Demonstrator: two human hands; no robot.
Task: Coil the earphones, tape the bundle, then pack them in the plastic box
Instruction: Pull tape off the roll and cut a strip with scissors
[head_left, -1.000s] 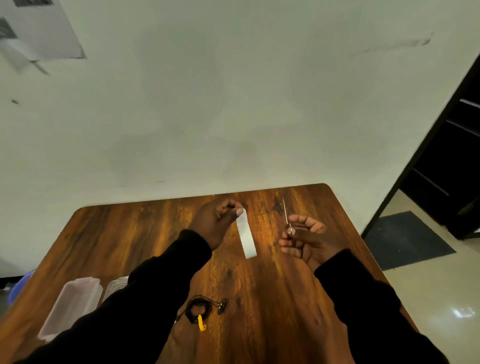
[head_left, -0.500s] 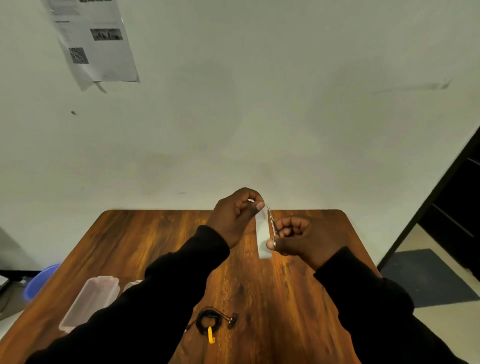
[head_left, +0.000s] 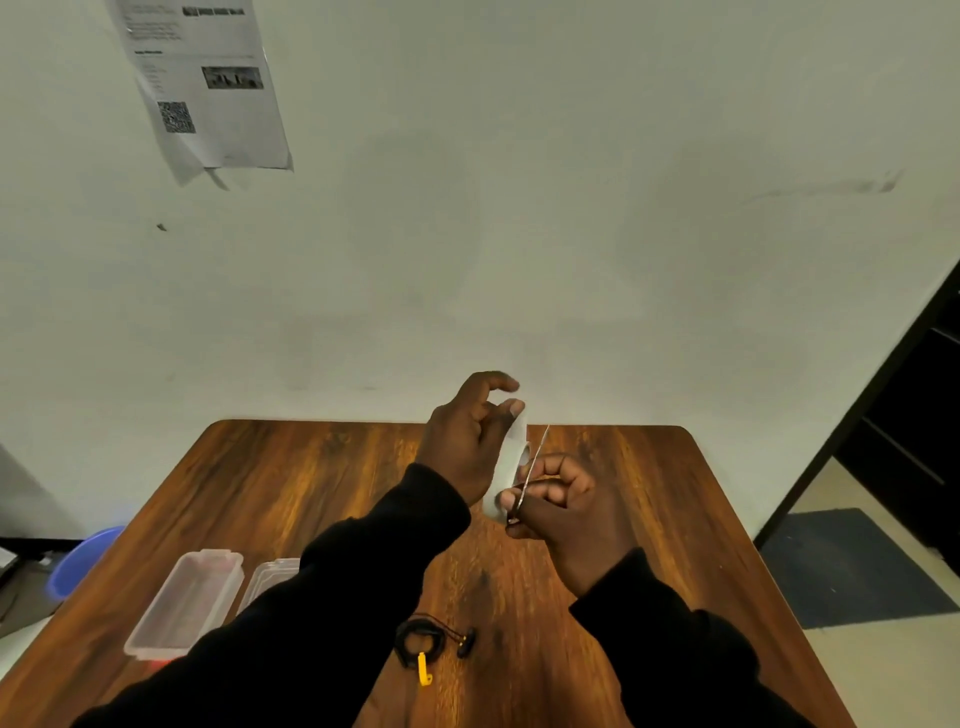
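Observation:
Above the wooden table (head_left: 291, 483), my left hand (head_left: 467, 441) pinches the top of a white tape strip (head_left: 506, 467) that hangs down. My right hand (head_left: 561, 504) grips small scissors (head_left: 530, 470), their thin blades against the strip's right edge. Coiled black earphones (head_left: 421, 642) with a yellow plug lie on the table near me, below both hands. The clear plastic box (head_left: 187, 603) stands open at the left, and what looks like its lid (head_left: 270, 574) lies beside it, partly hidden by my left sleeve.
A blue bowl (head_left: 85, 561) sits off the table's left edge. A printed paper sheet (head_left: 208, 83) hangs on the wall at the upper left. A dark doorway and a floor mat (head_left: 852, 566) lie to the right.
My right hand has brought the scissors from the right up against the tape strip. Both hands rose and moved closer together. The view tilted up, so more wall shows.

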